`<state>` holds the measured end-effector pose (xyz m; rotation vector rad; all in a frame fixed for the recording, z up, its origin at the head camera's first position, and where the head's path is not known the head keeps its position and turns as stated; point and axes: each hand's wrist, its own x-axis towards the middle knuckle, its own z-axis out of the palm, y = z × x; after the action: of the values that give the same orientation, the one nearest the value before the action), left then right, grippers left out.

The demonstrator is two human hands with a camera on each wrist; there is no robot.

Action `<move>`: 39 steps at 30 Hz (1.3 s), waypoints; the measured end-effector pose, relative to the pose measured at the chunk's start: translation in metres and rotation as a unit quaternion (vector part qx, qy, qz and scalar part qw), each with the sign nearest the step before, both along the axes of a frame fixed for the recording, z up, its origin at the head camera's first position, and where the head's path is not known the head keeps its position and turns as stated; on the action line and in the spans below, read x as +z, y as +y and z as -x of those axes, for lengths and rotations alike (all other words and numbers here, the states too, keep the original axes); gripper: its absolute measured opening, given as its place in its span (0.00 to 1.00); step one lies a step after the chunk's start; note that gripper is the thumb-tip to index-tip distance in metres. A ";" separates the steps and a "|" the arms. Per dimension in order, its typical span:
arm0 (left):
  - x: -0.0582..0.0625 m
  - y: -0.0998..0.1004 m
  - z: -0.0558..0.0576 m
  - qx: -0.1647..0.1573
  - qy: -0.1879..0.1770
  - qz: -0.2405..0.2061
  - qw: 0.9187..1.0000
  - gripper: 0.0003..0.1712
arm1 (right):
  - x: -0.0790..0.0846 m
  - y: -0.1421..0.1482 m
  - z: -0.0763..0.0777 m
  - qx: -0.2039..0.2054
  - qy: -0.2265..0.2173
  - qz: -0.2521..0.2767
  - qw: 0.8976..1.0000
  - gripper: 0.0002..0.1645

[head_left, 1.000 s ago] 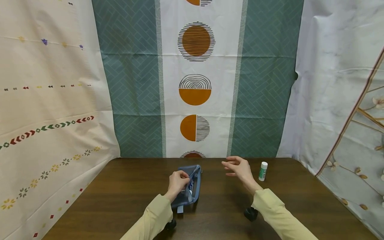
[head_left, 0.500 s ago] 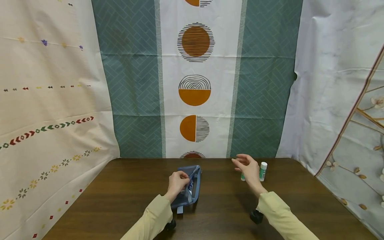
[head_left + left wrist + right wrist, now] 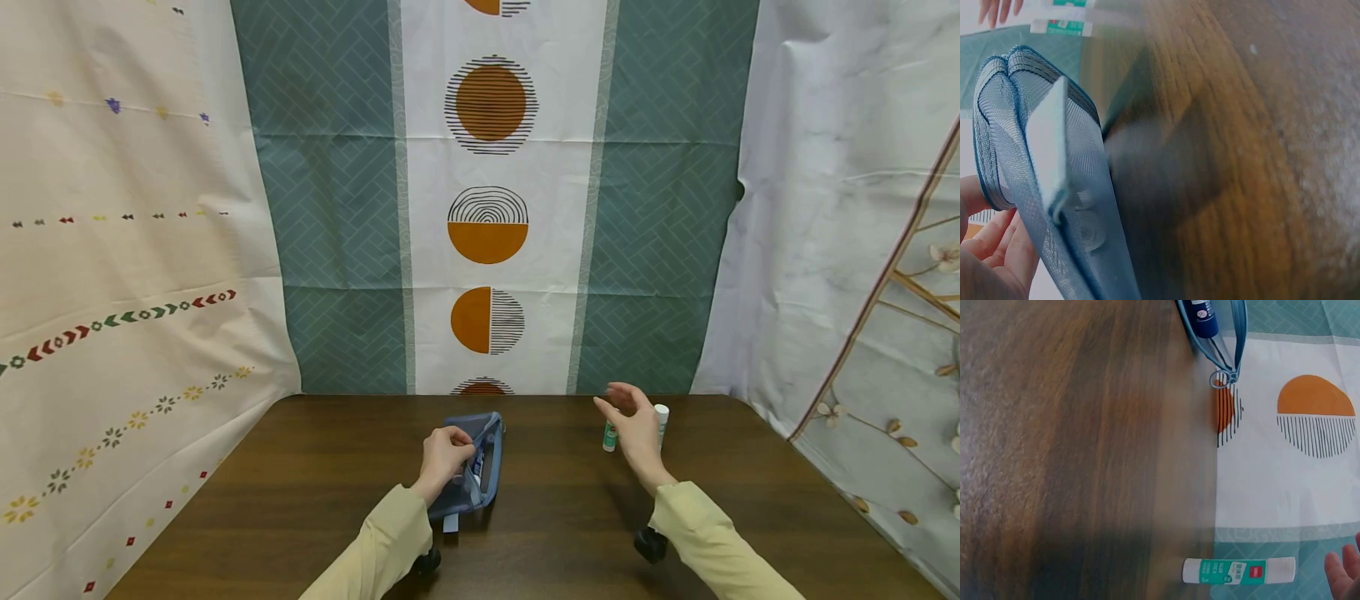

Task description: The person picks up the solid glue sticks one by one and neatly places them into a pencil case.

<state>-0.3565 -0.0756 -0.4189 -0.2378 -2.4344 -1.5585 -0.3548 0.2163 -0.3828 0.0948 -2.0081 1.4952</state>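
Observation:
My left hand (image 3: 442, 460) pinches the edge of a blue mesh zip pouch (image 3: 493, 467), which lies unzipped on the table. Inside the pouch shows a dark blue tube (image 3: 1202, 319) with white print. My right hand (image 3: 636, 427) hovers with thumb and fingers apart, holding nothing, right by a green and white glue stick (image 3: 610, 437) that stands upright. A second glue stick (image 3: 663, 413) stands to its right, partly hidden behind that hand. In the left wrist view, the left fingers (image 3: 1007, 244) bend against the pouch's mesh side.
Both glue sticks stand toward the back of the brown wooden table (image 3: 300, 500), in front of a patterned cloth backdrop (image 3: 330, 333). A pale fabric tab (image 3: 451, 523) sticks out at the pouch's near end. Cloths also hang at left and right.
My right hand has moved right, away from the pouch; the nearer-left glue stick, earlier hidden by it, now stands in view beside its fingers. The left hand and pouch have stayed put.

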 end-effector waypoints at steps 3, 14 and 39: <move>0.000 0.000 0.000 -0.001 0.000 -0.002 1.000 0.02 | -0.002 0.003 0.001 -0.005 0.012 -0.001 1.000 0.26; 0.000 -0.001 0.001 -0.004 -0.002 -0.001 1.000 0.02 | -0.012 0.011 0.005 -0.042 0.029 -0.014 0.999 0.25; 0.000 0.001 0.000 -0.001 -0.011 -0.006 1.000 0.02 | -0.026 0.015 0.013 -0.063 -0.017 -0.036 0.997 0.28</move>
<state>-0.3566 -0.0743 -0.4193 -0.2223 -2.4413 -1.5836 -0.3682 0.2312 -0.4090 -0.0266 -2.0559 1.3546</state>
